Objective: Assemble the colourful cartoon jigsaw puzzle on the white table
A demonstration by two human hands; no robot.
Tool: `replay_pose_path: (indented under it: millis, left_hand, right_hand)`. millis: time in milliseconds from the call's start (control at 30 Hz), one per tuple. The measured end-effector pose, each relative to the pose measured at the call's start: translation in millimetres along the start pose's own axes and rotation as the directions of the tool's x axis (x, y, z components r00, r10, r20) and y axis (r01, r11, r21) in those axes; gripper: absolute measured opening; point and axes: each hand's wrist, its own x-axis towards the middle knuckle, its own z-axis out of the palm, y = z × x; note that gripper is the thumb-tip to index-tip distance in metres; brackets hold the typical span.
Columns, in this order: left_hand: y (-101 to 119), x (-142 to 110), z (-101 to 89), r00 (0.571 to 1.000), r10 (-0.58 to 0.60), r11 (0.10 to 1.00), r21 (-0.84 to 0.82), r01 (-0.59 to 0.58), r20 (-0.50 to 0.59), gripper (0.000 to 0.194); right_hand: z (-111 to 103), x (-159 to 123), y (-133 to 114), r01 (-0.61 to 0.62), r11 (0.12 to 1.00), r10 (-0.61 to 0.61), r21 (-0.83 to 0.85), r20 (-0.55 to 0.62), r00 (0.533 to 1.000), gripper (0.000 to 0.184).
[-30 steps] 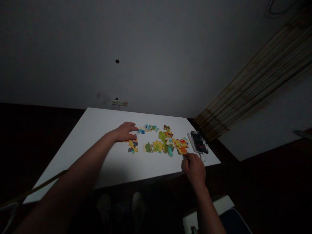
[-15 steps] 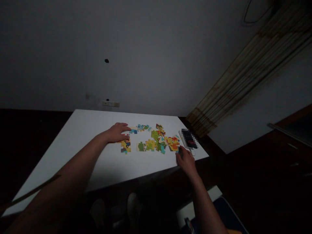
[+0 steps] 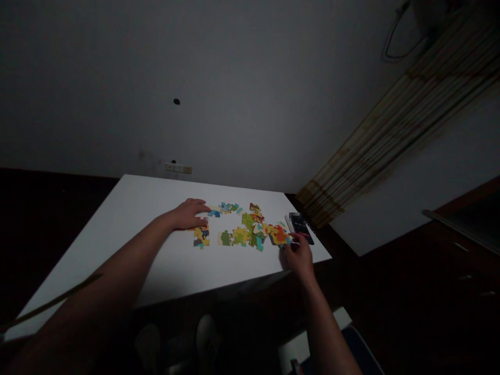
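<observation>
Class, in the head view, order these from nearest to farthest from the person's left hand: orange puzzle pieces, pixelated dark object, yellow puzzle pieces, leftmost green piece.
Left hand:
1. Yellow puzzle pieces, beside it
2. Leftmost green piece, mid-cluster
3. Orange puzzle pieces, further right
4. Pixelated dark object, farthest right

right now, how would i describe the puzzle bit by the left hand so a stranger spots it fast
On the white table, find the scattered colourful jigsaw pieces. At their left end, right beside the left hand, is a small cluster of pieces. It is mainly yellow with dark blue and red patches, and a gap separates it from the green and yellow pieces to its right.
</observation>
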Motion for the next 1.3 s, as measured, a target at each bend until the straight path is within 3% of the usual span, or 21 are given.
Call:
replay_pose_path:
  millis: [100, 267, 433, 533, 633, 700, 800, 1067, 1167, 1300]
  left_hand:
    - [2, -2, -0.5, 1.000, 0.007, 1.000, 0.003, -0.007, -0.004, 0.066]
    - [6, -6, -1.6, 1.000, 0.012, 1.000, -0.007, -0.012, -0.007, 0.065]
    - [12, -10, -1.8, 1.000, -0.004, 1.000, 0.008, 0.004, -0.030, 0.063]
    - [15, -12, -1.6, 0.999, -0.005, 1.000, 0.016, 0.005, -0.031, 0.064]
    - [18, -14, -1.8, 0.999, -0.021, 1.000, 0.020, 0.022, -0.032, 0.065]
    - [18, -14, -2.1, 0.999, -0.036, 0.999, 0.016, 0.037, -0.029, 0.067]
    - [17, -14, -2.3, 0.999, -0.030, 0.999, 0.013, 0.030, -0.011, 0.068]
    - [5, -11, 1.8, 1.000, 0.002, 1.000, -0.017, -0.003, -0.016, 0.052]
    - [2, -11, 3.3, 0.999, 0.023, 0.999, -0.036, -0.024, -0.033, 0.051]
    - [1, -10, 3.3, 0.999, 0.030, 0.998, -0.048, -0.032, -0.041, 0.051]
  right_hand:
    - [-1, 15, -12, -0.056, 0.982, 0.076, 0.180, -0.106, 0.991, 0.047]
    - [14, 56, -57, 0.029, 0.936, 0.022, 0.350, -0.143, 0.989, 0.058]
    - [68, 91, -135, 0.087, 0.831, -0.154, 0.549, 0.077, 0.985, 0.066]
    - [113, 98, -180, 0.060, 0.774, -0.256, 0.630, 0.225, 0.940, 0.057]
    - [154, 93, -203, -0.007, 0.734, -0.317, 0.679, 0.352, 0.881, 0.050]
    - [172, 87, -205, -0.006, 0.737, -0.354, 0.676, 0.394, 0.848, 0.046]
    - [182, 80, -197, 0.079, 0.763, -0.435, 0.642, 0.419, 0.797, 0.043]
    - [168, 83, -189, 0.337, 0.805, -0.585, 0.489, 0.554, 0.592, 0.031]
    - [167, 83, -188, 0.398, 0.781, -0.623, 0.481, 0.550, 0.557, 0.031]
    - [168, 82, -188, 0.441, 0.760, -0.649, 0.477, 0.530, 0.546, 0.030]
